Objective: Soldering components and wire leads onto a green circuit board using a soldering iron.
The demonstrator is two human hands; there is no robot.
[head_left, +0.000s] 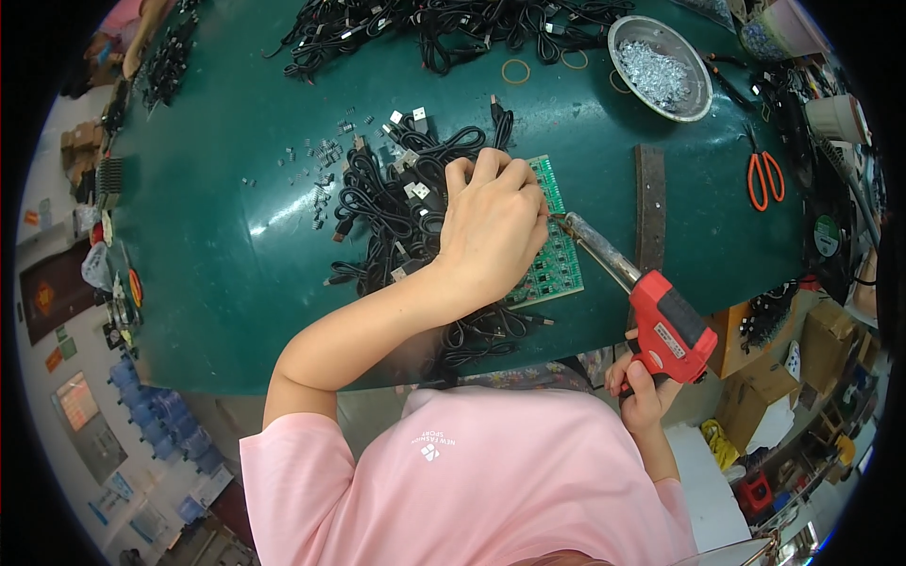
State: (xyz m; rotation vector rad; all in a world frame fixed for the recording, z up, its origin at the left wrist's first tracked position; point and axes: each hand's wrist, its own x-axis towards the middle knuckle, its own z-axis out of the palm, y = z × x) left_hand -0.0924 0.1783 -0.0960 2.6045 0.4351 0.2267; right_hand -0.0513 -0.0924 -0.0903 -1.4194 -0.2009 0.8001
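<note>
My right hand [644, 389] is wrapped round the handle of a red and black soldering gun [672, 325]. Its metal barrel slants up and left, and the tip ends over a green circuit board [557, 269], close by my left fingertips. My left hand [495, 226] lies across the board with its fingers curled and closed; whatever they pinch is hidden beneath them. Left of the board, and partly under my left forearm, is a heap of bundled black USB cables [373, 203]. Small dark springs [326, 151] are scattered beyond that heap.
More black cables [444, 28] are piled along the far side of the green table [217, 311]. A metal bowl [694, 99] of silvery bits stands far right. Orange-handled scissors [764, 179] lie at the right, past a dark flat strip [650, 208]. Rubber bands [515, 73] lie near the far pile.
</note>
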